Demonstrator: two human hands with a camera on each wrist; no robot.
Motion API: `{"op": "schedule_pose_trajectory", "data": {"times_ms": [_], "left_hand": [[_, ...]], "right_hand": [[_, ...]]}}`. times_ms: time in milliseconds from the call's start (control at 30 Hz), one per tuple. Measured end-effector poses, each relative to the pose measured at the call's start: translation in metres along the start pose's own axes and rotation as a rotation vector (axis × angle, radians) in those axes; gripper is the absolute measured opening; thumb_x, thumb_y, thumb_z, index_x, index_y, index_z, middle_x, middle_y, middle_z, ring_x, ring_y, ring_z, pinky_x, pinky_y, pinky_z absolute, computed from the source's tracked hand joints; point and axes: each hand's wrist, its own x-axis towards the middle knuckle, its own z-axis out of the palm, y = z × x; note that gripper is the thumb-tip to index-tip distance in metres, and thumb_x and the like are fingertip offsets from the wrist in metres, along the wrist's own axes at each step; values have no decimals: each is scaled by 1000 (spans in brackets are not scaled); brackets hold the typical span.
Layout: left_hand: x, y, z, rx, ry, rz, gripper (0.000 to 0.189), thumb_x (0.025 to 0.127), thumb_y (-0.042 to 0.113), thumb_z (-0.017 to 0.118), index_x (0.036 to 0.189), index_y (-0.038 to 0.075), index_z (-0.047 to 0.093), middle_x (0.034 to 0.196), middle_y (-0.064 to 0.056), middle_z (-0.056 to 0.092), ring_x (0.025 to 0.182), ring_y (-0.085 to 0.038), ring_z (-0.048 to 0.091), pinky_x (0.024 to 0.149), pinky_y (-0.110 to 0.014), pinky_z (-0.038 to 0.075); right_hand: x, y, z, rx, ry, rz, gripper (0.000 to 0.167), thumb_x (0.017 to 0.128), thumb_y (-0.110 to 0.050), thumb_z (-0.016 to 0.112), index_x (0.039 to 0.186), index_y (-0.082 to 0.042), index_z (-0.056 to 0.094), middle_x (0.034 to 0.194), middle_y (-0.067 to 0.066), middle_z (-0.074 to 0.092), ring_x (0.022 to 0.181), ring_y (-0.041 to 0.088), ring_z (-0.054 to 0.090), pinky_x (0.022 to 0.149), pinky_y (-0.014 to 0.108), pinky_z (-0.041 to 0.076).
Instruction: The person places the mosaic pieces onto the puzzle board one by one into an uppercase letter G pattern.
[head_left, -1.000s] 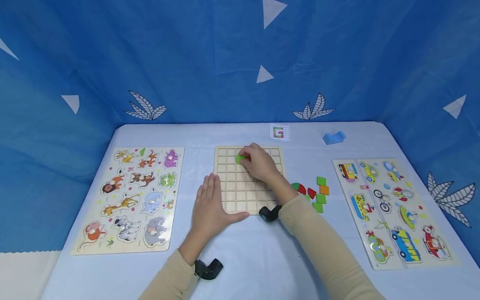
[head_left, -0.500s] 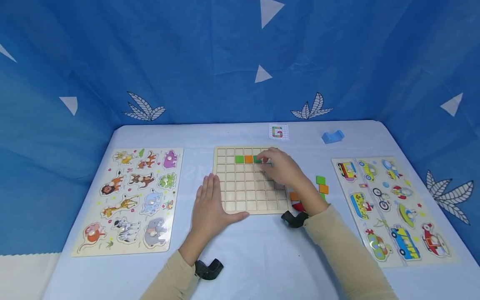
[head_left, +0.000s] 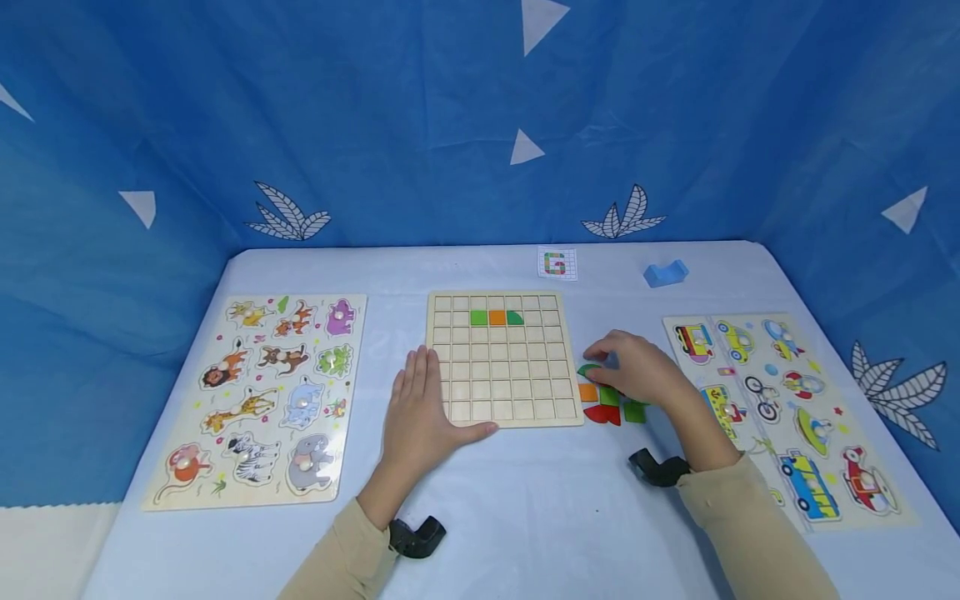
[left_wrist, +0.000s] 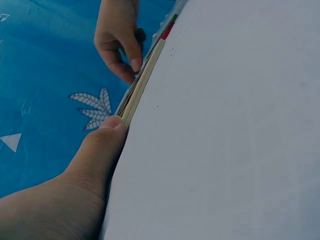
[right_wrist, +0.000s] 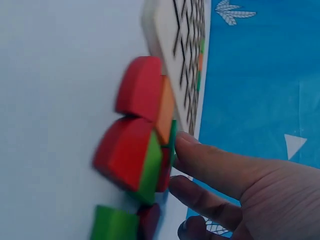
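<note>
A wooden grid board (head_left: pixel 480 369) lies in the middle of the table. In its second row from the back sit a green square (head_left: pixel 478 318), an orange square (head_left: pixel 497 317) and a green quarter-circle (head_left: pixel 514 317), side by side. My left hand (head_left: pixel 420 408) rests flat at the board's left front corner, fingers straight along the left edge, thumb along the front one. To the right of the board, my right hand (head_left: pixel 637 367) is over the loose pieces, partly hiding them. In the right wrist view, its thumb and fingers are apart beside red quarter-circles (right_wrist: pixel 140 87) and a green piece (right_wrist: pixel 150 167), holding nothing visible.
A small pattern card (head_left: pixel 557 263) and a blue notched block (head_left: pixel 666 273) lie at the back. An animal puzzle board (head_left: pixel 255 350) is on the left. A vehicle puzzle board (head_left: pixel 840 425) lies on the right, partly behind the right forearm.
My right hand has let go of the green quarter-circle in the grid and moved right and nearer, from the board to the loose pieces. My left hand stays put.
</note>
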Motion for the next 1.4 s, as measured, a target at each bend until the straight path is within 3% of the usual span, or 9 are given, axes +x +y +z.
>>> {"op": "schedule_pose_trajectory", "data": {"times_ms": [267, 500, 800, 1000, 1167, 1400], "left_hand": [[0, 1, -1, 2, -14, -7, 145, 58, 94, 60, 159, 2, 10, 168, -14, 5, 156, -29, -1, 126, -47, 9], [-1, 0, 0, 7, -5, -8, 145, 58, 94, 60, 159, 2, 10, 168, -14, 5, 156, -29, -1, 126, -47, 9], [-1, 1, 0, 2, -9, -11, 145, 58, 94, 60, 159, 2, 10, 168, -14, 5, 156, -29, 0, 126, -47, 9], [-1, 0, -1, 3, -7, -11, 144, 58, 93, 60, 159, 2, 11, 168, -15, 7, 156, -29, 1, 126, -48, 10], [-1, 0, -1, 18, -9, -11, 144, 59, 94, 59, 159, 1, 11, 168, -15, 7, 156, -30, 1, 126, -48, 11], [-1, 1, -2, 24, -15, -2, 144, 60, 95, 56, 158, 1, 11, 168, -16, 7, 156, -29, 2, 126, -47, 10]], "right_hand": [[-5, 10, 8, 65, 33, -26, 23, 86, -22, 78, 108, -17, 74, 102, 3, 66, 94, 21, 57, 79, 34, 55], [-3, 15, 8, 156, 9, -32, 18, 88, -19, 76, 103, -21, 64, 95, 3, 64, 77, 21, 56, 62, 28, 53], [16, 9, 1, 226, 52, -62, 18, 90, -18, 73, 105, -20, 64, 99, 4, 63, 76, 23, 54, 57, 28, 50], [42, -26, 4, 281, 88, -90, 16, 92, -19, 72, 106, -20, 64, 102, 3, 65, 78, 24, 52, 64, 30, 47], [62, -61, 20, 320, 100, -153, 13, 94, -18, 69, 107, -18, 65, 101, 2, 66, 74, 23, 54, 67, 32, 49], [84, -103, 42, 331, 97, -235, 12, 95, -19, 69, 105, -17, 65, 94, -1, 65, 81, 18, 56, 72, 32, 47]]}}
